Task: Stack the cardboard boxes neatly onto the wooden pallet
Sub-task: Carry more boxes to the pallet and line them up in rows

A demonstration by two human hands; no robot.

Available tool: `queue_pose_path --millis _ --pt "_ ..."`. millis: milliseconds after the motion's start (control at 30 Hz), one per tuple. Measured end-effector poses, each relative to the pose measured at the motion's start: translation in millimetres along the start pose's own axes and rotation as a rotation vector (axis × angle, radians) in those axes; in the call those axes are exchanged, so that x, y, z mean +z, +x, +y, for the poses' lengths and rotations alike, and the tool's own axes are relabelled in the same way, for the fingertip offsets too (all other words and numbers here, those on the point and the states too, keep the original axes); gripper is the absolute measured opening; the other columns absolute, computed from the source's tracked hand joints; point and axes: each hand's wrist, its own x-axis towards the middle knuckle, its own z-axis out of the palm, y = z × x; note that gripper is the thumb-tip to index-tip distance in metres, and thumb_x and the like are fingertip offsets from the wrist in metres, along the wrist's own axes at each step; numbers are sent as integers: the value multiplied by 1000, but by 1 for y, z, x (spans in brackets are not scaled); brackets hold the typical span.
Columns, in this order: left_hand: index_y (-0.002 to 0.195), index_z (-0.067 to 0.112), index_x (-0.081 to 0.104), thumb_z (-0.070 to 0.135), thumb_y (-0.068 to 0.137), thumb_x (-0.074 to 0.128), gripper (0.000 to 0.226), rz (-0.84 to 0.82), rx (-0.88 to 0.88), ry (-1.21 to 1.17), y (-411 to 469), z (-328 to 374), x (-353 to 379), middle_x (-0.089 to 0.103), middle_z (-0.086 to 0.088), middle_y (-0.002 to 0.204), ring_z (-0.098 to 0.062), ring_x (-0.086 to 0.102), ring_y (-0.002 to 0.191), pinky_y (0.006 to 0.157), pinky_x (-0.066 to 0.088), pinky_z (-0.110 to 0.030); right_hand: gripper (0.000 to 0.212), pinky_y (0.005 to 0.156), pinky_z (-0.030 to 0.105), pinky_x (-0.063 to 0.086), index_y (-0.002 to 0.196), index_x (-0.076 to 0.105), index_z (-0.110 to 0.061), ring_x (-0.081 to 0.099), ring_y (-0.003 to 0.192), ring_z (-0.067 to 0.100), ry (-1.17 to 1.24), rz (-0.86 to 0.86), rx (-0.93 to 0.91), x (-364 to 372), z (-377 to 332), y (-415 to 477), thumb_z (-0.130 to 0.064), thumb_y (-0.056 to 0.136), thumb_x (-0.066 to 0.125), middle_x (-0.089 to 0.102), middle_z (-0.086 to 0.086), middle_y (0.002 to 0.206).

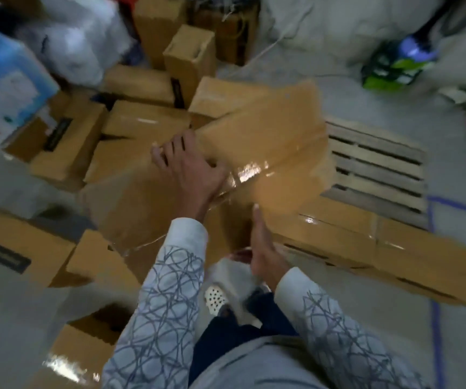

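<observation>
A large taped cardboard box (268, 153) is tilted in mid-air at the centre, above the left part of the wooden pallet (378, 167). My left hand (189, 164) grips its left edge, fingers curled over the rim. My right hand (262, 248) has straight fingers and presses flat against the box's near lower side. Two flat boxes (366, 237) lie side by side along the pallet's near edge. The pallet's far slats are bare.
Several loose cardboard boxes (130, 119) are heaped on the grey floor to the left and behind. More boxes (21, 248) lie near my left side. A blue bin (4, 77) sits far left, and blue tape (437, 304) marks the floor at right.
</observation>
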Motion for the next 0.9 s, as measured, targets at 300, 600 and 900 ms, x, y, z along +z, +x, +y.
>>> queue_pose_path --millis 300,600,900 --pt "125 10 52 46 69 63 68 -353 542 308 -134 187 90 60 -15 125 -33 49 122 115 24 -50 96 75 52 58 147 48 -7 62 107 43 499 27 243 -191 45 -40 -83 89 43 62 22 118" --pt "136 10 47 55 68 64 83 -479 843 314 -299 391 181 54 -17 138 -36 46 131 115 24 -53 64 79 56 60 108 57 -3 66 86 39 748 103 190 -440 73 -62 -65 92 60 66 22 102" --pt "138 19 50 46 77 68 69 -560 1127 127 -458 523 214 55 -7 135 -29 46 129 114 18 -48 93 73 61 61 144 42 -5 64 99 49 1119 208 244 -601 111 -67 -64 80 75 53 26 124"
